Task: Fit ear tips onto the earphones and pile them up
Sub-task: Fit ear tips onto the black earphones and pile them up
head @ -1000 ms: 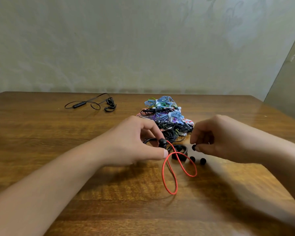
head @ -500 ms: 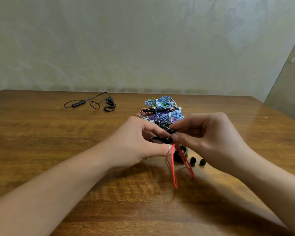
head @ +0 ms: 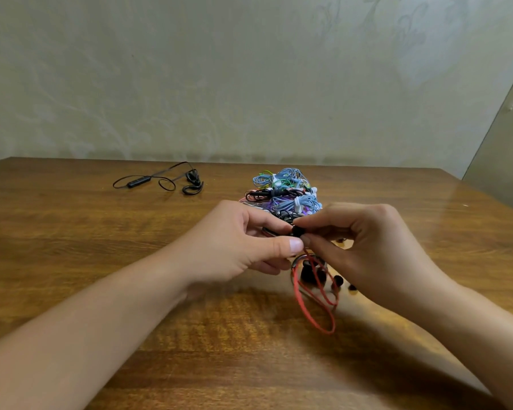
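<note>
Both hands meet above the middle of the desk (head: 71,247). The left hand (head: 240,241) pinches the black earbud end of the red-corded earphone (head: 314,303) between thumb and forefinger; the earbud itself is mostly hidden. The right hand (head: 362,241) pinches a small black ear tip (head: 297,230) against it, how far seated I cannot tell. Loose ear tips (head: 336,281) lie partly hidden under the right hand. The earphone pile (head: 285,192) sits just beyond, its near edge covered. A black earphone (head: 160,182) lies far left.

Earphone pile (head: 283,193) blocks behind; loose ear tips (head: 337,281), possibly more hidden, ahead; wide bare table (head: 71,232) left.
</note>
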